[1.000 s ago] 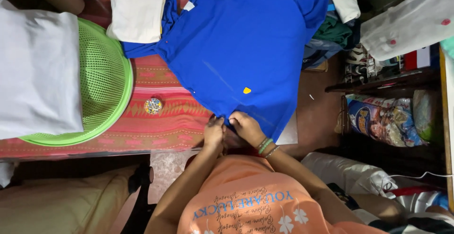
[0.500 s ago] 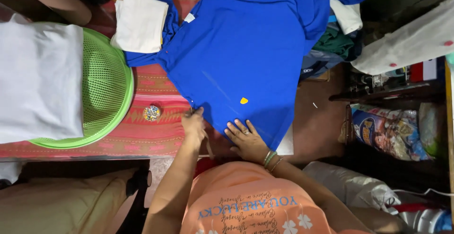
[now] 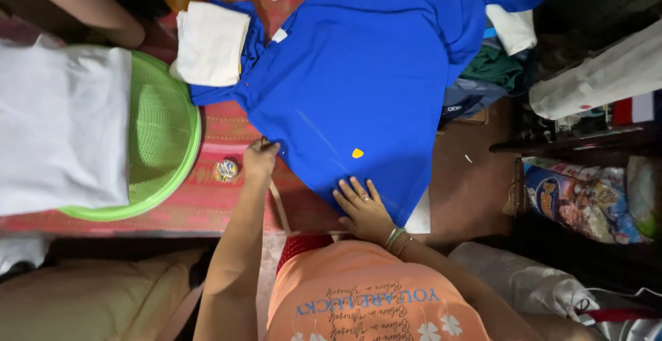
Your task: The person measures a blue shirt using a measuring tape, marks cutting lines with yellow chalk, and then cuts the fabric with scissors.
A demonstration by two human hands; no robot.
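A bright blue shirt [image 3: 372,79] with a small yellow mark lies spread flat on the red mat [image 3: 207,196], its hem pinched by the left hand [image 3: 261,158] and pressed under the right hand [image 3: 362,206], whose fingers are open.

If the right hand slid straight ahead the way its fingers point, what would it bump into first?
The right hand lies flat on the blue shirt, fingers pointing up the cloth. Straight ahead it would probably first reach the small yellow mark on that shirt.
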